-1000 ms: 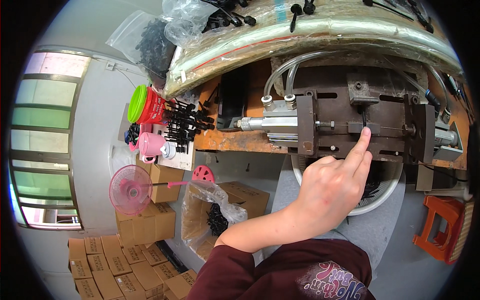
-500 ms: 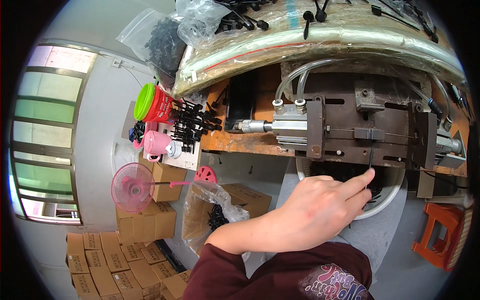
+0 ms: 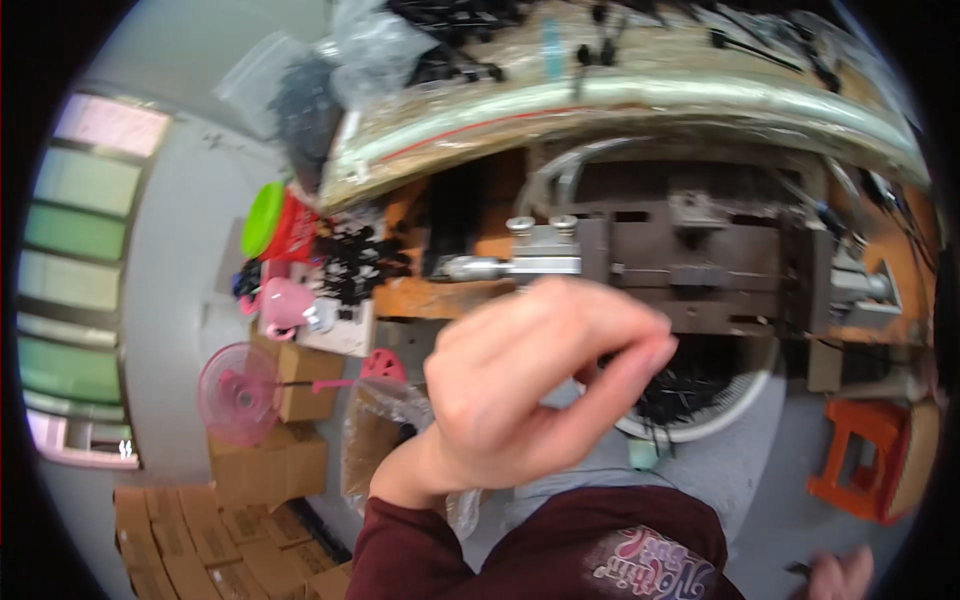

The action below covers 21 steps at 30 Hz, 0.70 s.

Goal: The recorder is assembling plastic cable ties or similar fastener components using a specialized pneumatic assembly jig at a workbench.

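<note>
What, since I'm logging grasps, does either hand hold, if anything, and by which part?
The left hand pinches, blurred, with nothing visible in its grip. A dark thing shows beside the blurred right hand; whether held cannot be told.

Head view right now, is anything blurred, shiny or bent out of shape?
In the head view, the left hand looks soft and smeared, and the right hand is blurred at the lower edge; also in the head view, the clear plastic wrap shows a pale sheen, and the window curves near the dark fisheye rim.
</note>
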{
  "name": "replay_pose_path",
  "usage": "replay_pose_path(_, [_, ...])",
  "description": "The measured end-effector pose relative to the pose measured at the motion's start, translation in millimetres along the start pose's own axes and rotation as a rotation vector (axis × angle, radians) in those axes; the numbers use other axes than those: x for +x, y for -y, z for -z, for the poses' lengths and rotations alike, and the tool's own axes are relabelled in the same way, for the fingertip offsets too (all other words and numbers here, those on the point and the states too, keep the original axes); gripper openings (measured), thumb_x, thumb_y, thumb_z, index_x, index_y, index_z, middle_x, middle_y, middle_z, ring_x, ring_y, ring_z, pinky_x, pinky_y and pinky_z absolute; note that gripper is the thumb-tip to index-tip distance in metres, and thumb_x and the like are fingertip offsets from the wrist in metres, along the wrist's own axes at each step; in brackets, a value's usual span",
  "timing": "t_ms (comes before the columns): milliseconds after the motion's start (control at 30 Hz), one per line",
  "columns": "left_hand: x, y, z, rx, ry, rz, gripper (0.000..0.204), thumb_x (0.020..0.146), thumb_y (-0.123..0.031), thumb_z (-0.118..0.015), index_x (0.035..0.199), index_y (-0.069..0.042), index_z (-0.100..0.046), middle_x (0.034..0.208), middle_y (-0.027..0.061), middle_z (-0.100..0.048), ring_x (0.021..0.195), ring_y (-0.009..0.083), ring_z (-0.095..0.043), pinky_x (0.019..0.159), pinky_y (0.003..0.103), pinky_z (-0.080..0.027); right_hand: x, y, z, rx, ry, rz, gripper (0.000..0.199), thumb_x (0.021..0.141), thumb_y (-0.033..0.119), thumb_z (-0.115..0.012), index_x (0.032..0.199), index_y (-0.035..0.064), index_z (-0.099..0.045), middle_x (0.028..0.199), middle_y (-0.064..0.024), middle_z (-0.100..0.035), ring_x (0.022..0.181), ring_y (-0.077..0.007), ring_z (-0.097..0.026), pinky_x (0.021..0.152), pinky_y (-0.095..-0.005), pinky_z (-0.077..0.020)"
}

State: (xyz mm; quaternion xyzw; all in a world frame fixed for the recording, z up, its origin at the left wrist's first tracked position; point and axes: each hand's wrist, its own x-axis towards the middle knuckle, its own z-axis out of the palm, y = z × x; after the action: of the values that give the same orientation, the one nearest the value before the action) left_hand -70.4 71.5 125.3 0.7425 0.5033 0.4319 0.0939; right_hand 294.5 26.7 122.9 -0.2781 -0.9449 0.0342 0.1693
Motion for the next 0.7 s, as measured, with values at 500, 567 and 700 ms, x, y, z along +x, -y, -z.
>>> replay_pose_path(500, [-44, -20, -103, -0.901, 0.284, 0.567, 0.032, 0.083, 0.009, -0.072, 0.115, 0.007, -0.068, 0.107, 0.0173, -0.068, 0.083, 0.0176, -0.07, 0.073, 0.026, -0.059, 44, 25, -113, 1.431, -0.407, -0.766, 0.025, 0.098, 0.003, -0.056, 0.118, -0.0058, -0.067, 0.072, -0.0108, -0.069, 0.057, -0.0067, -0.059, 0.046, -0.0192, -0.038])
replay_pose_path(567, [-47, -21, -104, -0.896, 0.257, 0.557, 0.026, 0.084, 0.008, -0.071, 0.111, 0.007, -0.07, 0.104, 0.0161, -0.069, 0.079, 0.0169, -0.07, 0.071, 0.026, -0.059, 42, 27, -114, 1.382, -0.39, -0.746, 0.026, 0.097, 0.001, -0.057, 0.119, -0.0066, -0.066, 0.075, -0.0108, -0.071, 0.058, -0.0087, -0.062, 0.049, -0.0212, -0.0435])
replay_pose_path(700, [-51, -18, -105, -0.77, 0.209, 0.427, 0.016, 0.087, 0.006, -0.069, 0.102, 0.005, -0.072, 0.092, 0.0125, -0.071, 0.071, 0.0146, -0.068, 0.064, 0.025, -0.056, 44, 34, -117, 1.198, -0.411, -0.674, 0.024, 0.094, -0.001, -0.058, 0.116, -0.0062, -0.067, 0.087, -0.0132, -0.074, 0.057, -0.0123, -0.064, 0.049, -0.0229, -0.0471])
